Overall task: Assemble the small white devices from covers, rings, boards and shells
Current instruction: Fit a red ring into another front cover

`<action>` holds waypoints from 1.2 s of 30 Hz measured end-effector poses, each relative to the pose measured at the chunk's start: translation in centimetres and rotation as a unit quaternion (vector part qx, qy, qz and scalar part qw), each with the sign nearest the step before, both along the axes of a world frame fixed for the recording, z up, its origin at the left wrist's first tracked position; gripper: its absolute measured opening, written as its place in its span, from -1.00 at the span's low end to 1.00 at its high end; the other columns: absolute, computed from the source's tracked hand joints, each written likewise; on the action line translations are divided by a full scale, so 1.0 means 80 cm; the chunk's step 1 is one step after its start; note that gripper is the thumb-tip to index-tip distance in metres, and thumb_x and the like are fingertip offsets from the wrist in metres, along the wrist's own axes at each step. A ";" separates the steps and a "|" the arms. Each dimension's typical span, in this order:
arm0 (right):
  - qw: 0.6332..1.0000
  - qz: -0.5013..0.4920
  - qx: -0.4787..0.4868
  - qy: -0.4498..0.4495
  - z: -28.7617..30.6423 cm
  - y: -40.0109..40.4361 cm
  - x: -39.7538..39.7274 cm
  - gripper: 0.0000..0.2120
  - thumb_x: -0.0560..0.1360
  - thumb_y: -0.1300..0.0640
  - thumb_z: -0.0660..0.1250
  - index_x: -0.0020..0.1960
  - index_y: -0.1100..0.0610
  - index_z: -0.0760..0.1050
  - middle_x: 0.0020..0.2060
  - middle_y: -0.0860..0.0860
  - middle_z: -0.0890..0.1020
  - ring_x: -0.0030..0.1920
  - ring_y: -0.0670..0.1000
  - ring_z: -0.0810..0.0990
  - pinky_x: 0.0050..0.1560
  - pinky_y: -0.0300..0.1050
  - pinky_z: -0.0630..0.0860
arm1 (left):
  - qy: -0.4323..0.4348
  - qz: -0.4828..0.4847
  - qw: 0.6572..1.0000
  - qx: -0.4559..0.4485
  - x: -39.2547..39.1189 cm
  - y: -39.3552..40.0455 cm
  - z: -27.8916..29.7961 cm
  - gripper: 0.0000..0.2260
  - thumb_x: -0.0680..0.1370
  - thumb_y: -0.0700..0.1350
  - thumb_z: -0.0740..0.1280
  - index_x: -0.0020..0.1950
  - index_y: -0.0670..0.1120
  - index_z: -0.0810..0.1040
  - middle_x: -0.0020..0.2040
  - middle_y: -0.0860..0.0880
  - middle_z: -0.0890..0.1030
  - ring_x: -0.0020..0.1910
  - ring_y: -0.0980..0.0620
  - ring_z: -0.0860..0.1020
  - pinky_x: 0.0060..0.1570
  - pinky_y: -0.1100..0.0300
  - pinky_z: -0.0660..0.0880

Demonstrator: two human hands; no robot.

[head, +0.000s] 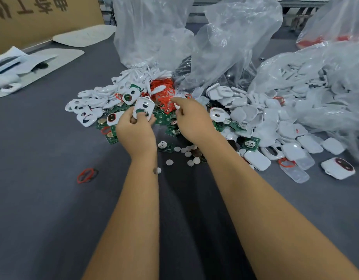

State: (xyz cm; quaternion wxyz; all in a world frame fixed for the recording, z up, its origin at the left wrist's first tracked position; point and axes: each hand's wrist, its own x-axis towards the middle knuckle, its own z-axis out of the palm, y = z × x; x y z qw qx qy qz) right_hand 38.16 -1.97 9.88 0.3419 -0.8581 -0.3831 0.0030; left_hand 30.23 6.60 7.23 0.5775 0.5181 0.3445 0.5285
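a: item one, left hand [137, 128]. what is it holding?

b: it is gripping a white cover [143, 107] by its near end, thumb lying across the face, fingers curling behind. the cover is standing nearly upright, its long axis running near-to-far and leaning slightly right, two openings showing, with something green at the lower one (probably a board already seated, though that is a judgement).

a: item two, right hand [191, 120]?

b: it is reaching out with the forefinger extending far-left and the other fingers curling under. whether it is pinching a small part, i cannot tell; the fingertips are hiding it.

a: item three, stock?

b: red rings [164, 93] are lying in a heap just beyond the right forefinger, far of both hands. green boards [162, 119] are lying between and under the hands. white shells [257, 160] are spreading to the right, out of clear plastic bags [235, 47]. loose round cells [187, 153] are lying near, between the forearms, on the grey table [53, 199].

a: which relation is governing the next move?

b: the ring heap is lying far and slightly left of the right forefinger, nearly touching it, and the right hand is the nearer one. a ring is likely coming next, then travelling left to the held cover.
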 end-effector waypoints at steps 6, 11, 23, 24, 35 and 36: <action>0.992 0.010 -0.103 -0.077 0.000 0.029 0.014 -0.76 0.58 0.09 0.28 0.22 0.03 0.59 0.14 0.08 0.58 0.16 0.14 0.50 0.13 -0.01 0.47 | -0.030 -0.015 0.998 -0.054 0.000 -0.001 0.007 -0.90 0.56 -0.30 0.25 -0.02 -0.29 0.55 -0.19 -0.11 0.62 -0.28 0.02 0.67 -0.33 0.30 0.55; 0.993 -0.005 -0.086 -0.081 -0.003 0.018 0.008 -0.86 0.54 0.09 0.34 -0.02 0.11 0.65 -0.09 0.06 0.65 -0.03 0.11 0.57 -0.03 -0.04 0.54 | 0.031 -0.015 0.999 0.008 0.001 -0.002 0.005 -0.74 0.55 -0.30 0.14 0.04 -0.04 0.56 -0.15 -0.06 0.61 -0.46 0.12 0.49 -0.46 0.29 0.42; 0.988 -0.024 0.131 0.074 0.005 -0.028 -0.021 -0.93 0.45 0.22 0.43 -0.21 0.17 0.64 -0.27 -0.02 0.64 -0.22 -0.05 0.58 -0.14 -0.17 0.51 | -0.005 -0.089 0.996 -0.013 -0.013 -0.001 0.014 -0.76 0.67 -0.15 0.13 0.21 -0.27 0.45 0.02 -0.14 0.46 -0.37 0.12 0.62 -0.35 0.29 0.53; 0.967 -0.015 0.206 0.148 0.006 -0.046 -0.025 -0.92 0.42 0.24 0.47 -0.24 0.14 0.64 -0.31 -0.04 0.63 -0.27 -0.10 0.57 -0.18 -0.23 0.50 | 0.009 -0.100 0.995 0.002 -0.013 -0.005 0.017 -0.75 0.68 -0.15 0.10 0.23 -0.24 0.47 0.05 -0.15 0.48 -0.37 0.12 0.62 -0.36 0.29 0.54; 0.666 0.182 0.491 0.531 0.004 -0.186 -0.036 -0.74 0.36 0.22 0.40 0.03 0.21 0.66 -0.14 0.07 0.69 -0.21 -0.11 0.61 -0.12 -0.35 0.54 | -0.082 -0.356 0.904 -0.222 0.018 -0.131 0.042 -0.91 0.62 -0.15 0.17 -0.01 -0.10 0.45 -0.26 -0.02 0.41 -0.45 0.12 0.36 -0.54 0.31 0.28; 0.665 0.191 0.485 0.535 0.003 -0.192 -0.037 -0.74 0.34 0.17 0.43 0.02 0.19 0.67 -0.15 0.06 0.68 -0.22 -0.11 0.60 -0.12 -0.35 0.54 | -0.103 -0.379 0.891 -0.228 0.020 -0.139 0.041 -0.94 0.62 -0.13 0.22 0.03 -0.11 0.42 -0.24 -0.02 0.41 -0.40 0.10 0.36 -0.50 0.32 0.29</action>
